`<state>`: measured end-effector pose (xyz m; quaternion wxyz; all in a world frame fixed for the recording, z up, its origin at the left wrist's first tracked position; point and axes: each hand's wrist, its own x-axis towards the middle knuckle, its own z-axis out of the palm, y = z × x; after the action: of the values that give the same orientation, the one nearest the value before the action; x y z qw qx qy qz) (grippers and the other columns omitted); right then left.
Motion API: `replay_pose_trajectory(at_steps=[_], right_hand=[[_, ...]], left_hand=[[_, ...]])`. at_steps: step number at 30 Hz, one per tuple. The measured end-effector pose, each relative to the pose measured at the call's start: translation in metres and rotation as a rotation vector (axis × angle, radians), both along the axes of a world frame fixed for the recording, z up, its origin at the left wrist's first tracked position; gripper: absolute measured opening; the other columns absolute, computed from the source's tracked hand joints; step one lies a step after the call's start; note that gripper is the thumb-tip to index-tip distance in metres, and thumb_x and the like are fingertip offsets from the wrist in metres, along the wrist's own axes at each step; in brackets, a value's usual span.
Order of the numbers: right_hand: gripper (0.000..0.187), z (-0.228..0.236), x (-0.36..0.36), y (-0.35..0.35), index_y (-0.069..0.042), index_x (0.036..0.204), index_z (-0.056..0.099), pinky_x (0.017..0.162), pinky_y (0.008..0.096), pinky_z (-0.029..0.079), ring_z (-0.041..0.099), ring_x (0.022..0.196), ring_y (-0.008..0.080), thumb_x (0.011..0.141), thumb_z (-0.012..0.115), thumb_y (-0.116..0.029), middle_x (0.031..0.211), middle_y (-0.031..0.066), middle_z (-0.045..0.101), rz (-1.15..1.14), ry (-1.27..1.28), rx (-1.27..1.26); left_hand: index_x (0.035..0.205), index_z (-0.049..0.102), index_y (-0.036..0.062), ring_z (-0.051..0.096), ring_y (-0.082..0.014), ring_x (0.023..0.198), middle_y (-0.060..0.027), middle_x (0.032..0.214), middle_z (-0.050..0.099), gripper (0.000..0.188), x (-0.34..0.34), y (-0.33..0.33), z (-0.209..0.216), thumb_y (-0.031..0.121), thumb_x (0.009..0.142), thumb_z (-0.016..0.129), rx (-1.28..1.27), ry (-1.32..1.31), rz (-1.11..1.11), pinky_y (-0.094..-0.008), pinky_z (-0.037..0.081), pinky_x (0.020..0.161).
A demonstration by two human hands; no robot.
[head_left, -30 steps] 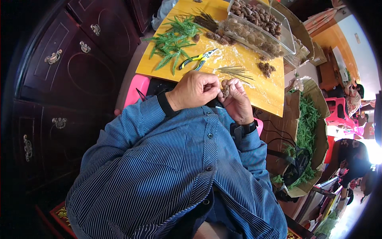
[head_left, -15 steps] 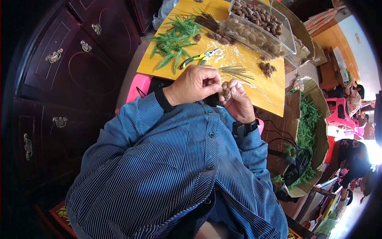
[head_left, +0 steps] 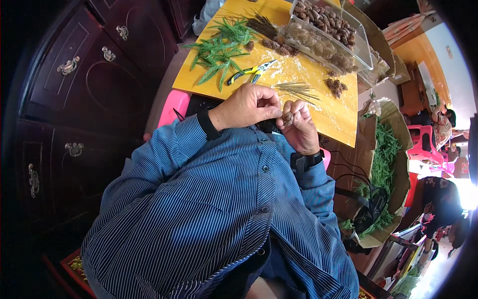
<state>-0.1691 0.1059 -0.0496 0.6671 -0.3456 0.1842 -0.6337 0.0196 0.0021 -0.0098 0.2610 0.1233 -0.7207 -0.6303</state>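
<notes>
My right hand (head_left: 301, 130) pinches a small brown pine cone (head_left: 287, 118) between thumb and fingers, just off the near edge of the yellow table (head_left: 219, 94). Close beside it, my left hand (head_left: 246, 107) is closed, thumb against fingertips at the cone's side. Whatever is between those fingertips is too small to make out. Ahead on the table lie pliers (head_left: 252, 72) with yellow-and-black handles and a fan of thin wires (head_left: 298, 90). Green artificial sprigs (head_left: 216, 52) are heaped to the left.
A clear plastic bin (head_left: 323, 37) full of pine cones stands at the table's far right. Loose cones (head_left: 336, 87) and dark wire stems (head_left: 262, 25) lie around it. On the right is a cardboard box (head_left: 366, 159) of greenery. Dark cabinets (head_left: 89, 89) line the left; people are at far right.
Both hands have shifted very slightly to the right, and the fingers of my right hand have curled a little more around the pine cone. The things on the table lie as before.
</notes>
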Motion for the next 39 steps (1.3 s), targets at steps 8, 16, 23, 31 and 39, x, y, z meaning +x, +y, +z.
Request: replay_pose_trajectory(at_steps=[8, 16, 23, 31, 39], right_hand=[[0.016, -0.001, 0.001, -0.002, -0.01, 0.105, 0.054, 0.08, 0.0311, 0.05, 0.058, 0.087, 0.0189, 0.098, 0.065, -0.019, 0.098, 0.0047, 0.055, 0.005, 0.027, -0.049], [0.02, 0.003, 0.003, -0.001, -0.008, 0.105, 0.054, 0.081, 0.0309, 0.051, 0.063, 0.088, 0.0193, 0.099, 0.065, -0.022, 0.093, 0.0054, 0.059, -0.024, 0.188, 0.079], [0.018, 0.006, 0.01, 0.0, -0.006, 0.106, 0.057, 0.074, 0.0281, 0.051, 0.066, 0.084, 0.0183, 0.099, 0.064, -0.021, 0.091, 0.0038, 0.062, 0.018, 0.181, 0.083], [0.018, 0.004, 0.008, 0.0, -0.006, 0.105, 0.055, 0.072, 0.027, 0.051, 0.067, 0.084, 0.0185, 0.099, 0.065, -0.02, 0.088, 0.0044, 0.062, 0.021, 0.178, 0.129], [0.016, -0.002, 0.008, -0.003, -0.008, 0.102, 0.055, 0.07, 0.0254, 0.05, 0.067, 0.083, 0.018, 0.098, 0.065, -0.019, 0.086, 0.0037, 0.063, 0.054, 0.155, 0.093]], left_hand=[[0.091, 0.066, -0.0003, 0.061, -0.0052, 0.078, 0.0006, 0.081, 0.067, 0.008, 0.0, -0.001, 0.001, 0.006, 0.093, 0.07, 0.002, 0.001, 0.015, -0.0225, 0.051, 0.072], [0.093, 0.066, 0.0023, 0.059, -0.0059, 0.071, -0.0001, 0.078, 0.064, 0.011, 0.008, -0.01, 0.017, 0.004, 0.086, 0.074, -0.493, -0.046, 0.171, -0.0239, 0.049, 0.065], [0.095, 0.068, 0.0025, 0.057, -0.0044, 0.069, 0.0013, 0.084, 0.065, 0.012, 0.009, -0.009, 0.023, 0.004, 0.085, 0.075, -0.342, -0.022, 0.112, -0.022, 0.047, 0.06], [0.098, 0.069, 0.0008, 0.055, -0.002, 0.068, 0.0038, 0.084, 0.065, 0.007, 0.007, -0.013, -0.005, 0.006, 0.094, 0.067, 0.106, -0.086, -0.036, -0.0186, 0.047, 0.06], [0.096, 0.069, 0.0006, 0.053, -0.0015, 0.063, 0.0039, 0.076, 0.063, 0.008, 0.004, -0.006, -0.008, 0.008, 0.093, 0.068, 0.186, 0.033, -0.11, -0.0176, 0.044, 0.057]])
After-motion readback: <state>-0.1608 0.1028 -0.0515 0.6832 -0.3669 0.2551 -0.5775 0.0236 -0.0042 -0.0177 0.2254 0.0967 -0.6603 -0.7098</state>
